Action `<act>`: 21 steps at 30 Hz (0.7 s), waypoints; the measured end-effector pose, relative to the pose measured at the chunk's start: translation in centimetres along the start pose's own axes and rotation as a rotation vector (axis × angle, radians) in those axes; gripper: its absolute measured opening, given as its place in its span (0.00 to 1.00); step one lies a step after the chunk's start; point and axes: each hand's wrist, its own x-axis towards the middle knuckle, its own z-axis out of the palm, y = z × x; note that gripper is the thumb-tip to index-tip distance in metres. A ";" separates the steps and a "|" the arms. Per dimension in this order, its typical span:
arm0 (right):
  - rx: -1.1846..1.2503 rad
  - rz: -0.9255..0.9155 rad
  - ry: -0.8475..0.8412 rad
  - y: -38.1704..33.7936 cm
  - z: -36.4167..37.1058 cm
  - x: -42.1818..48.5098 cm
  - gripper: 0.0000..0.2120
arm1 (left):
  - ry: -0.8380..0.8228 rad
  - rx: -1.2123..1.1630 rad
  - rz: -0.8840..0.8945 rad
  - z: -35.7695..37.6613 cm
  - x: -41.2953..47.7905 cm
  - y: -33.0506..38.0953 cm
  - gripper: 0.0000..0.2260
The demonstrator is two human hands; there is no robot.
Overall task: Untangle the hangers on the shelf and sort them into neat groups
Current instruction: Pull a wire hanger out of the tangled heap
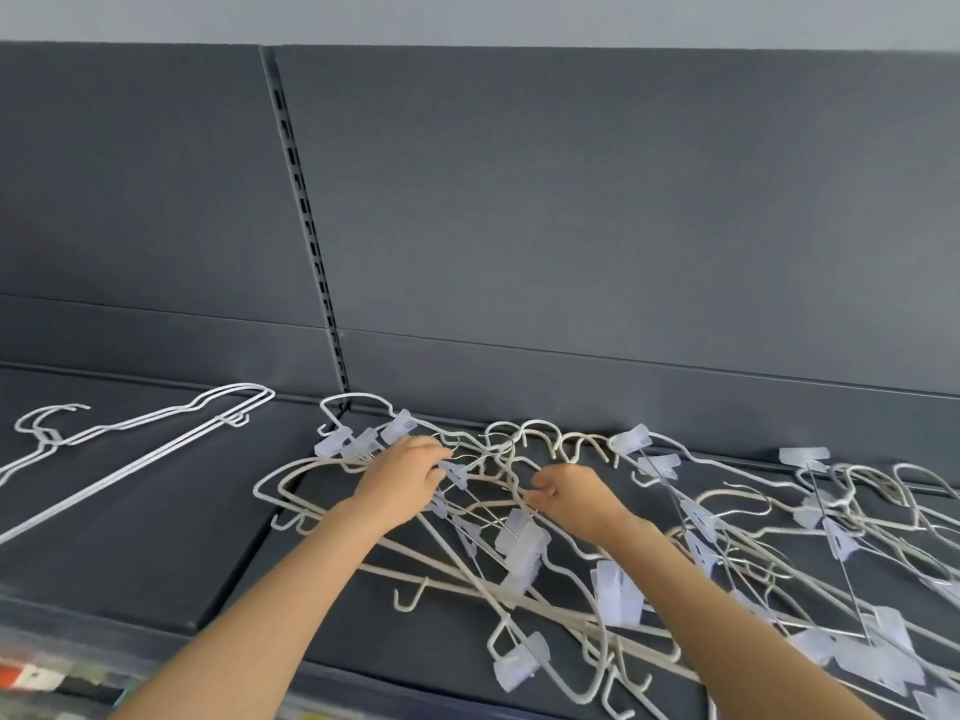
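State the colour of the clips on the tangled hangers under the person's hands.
Translucent pale lilac-white clips, on cream-white hangers; seen in the head view.

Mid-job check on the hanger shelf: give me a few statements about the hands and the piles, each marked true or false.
1. Both hands are in the tangled pile of white wire clip hangers. True.
2. The left hand rests on the small separate group of plain white wire hangers. False: that group lies untouched further left, apart from both hands.
3. The right hand pinches a wire of the tangle. True.
4. The dark grey shelf holds a cardboard box. False: only hangers lie on it.
5. The tangle spreads to the frame's right edge. True.
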 end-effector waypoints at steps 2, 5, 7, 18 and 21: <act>0.026 0.025 -0.016 -0.5 0.6 0.8 0.16 | -0.072 0.036 0.026 0.3 1.1 0.2 0.17; 0.040 0.061 -0.067 -1.1 1.1 1.8 0.14 | -0.174 0.055 -0.009 0.7 2.4 0.2 0.16; 0.020 0.073 -0.085 -1.3 1.2 2.2 0.15 | -0.174 0.055 -0.010 0.8 3.0 0.1 0.13; 0.402 0.060 0.032 0.1 -0.5 0.9 0.08 | -0.012 -0.113 0.023 -1.5 2.3 -1.1 0.12; 0.555 0.027 0.035 0.1 -1.6 -0.4 0.09 | 0.101 -0.128 0.051 -2.6 1.8 -1.1 0.12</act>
